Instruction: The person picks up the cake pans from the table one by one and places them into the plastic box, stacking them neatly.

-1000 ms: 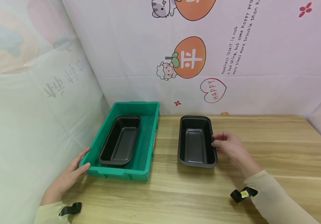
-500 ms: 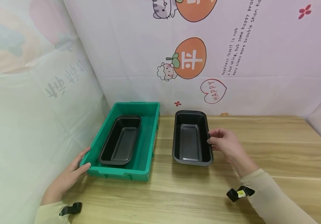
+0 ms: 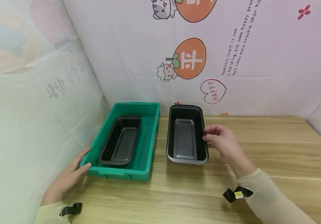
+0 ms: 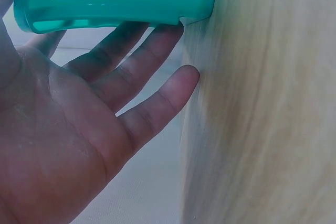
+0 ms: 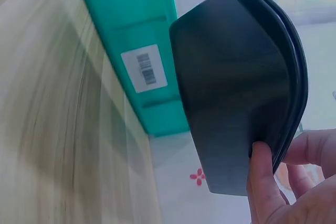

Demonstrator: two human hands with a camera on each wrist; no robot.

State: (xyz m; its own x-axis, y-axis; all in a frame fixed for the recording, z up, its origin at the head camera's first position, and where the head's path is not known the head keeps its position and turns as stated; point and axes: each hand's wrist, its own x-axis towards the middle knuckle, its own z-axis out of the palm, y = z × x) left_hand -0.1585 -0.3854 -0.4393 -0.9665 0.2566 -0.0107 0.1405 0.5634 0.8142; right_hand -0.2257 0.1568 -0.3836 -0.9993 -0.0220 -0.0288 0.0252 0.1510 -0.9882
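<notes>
In the head view, a black loaf pan [image 3: 185, 137] is held off the wooden table to the right of a green tray [image 3: 146, 149]. My right hand [image 3: 223, 143] pinches the pan's right rim; in the right wrist view the thumb and fingers [image 5: 261, 174] lie on either side of that rim. A second black loaf pan [image 3: 121, 141] lies inside the tray, toward its left side. At the tray's near left corner rests my left hand [image 3: 68, 177], its thumb by the near rim. The left wrist view shows its fingers [image 4: 152, 59] spread and mostly straight against the tray.
The wooden table [image 3: 155, 202] runs up to a printed white back sheet [image 3: 132, 62]. Another white sheet [image 3: 37, 124] hangs close beside the tray on the left. A barcode label [image 5: 144, 68] is on the tray's right side.
My right hand has carried the loaf pan left and up in the head view, closer to the green tray. The left hand, the tray and the pan inside it have stayed in place.
</notes>
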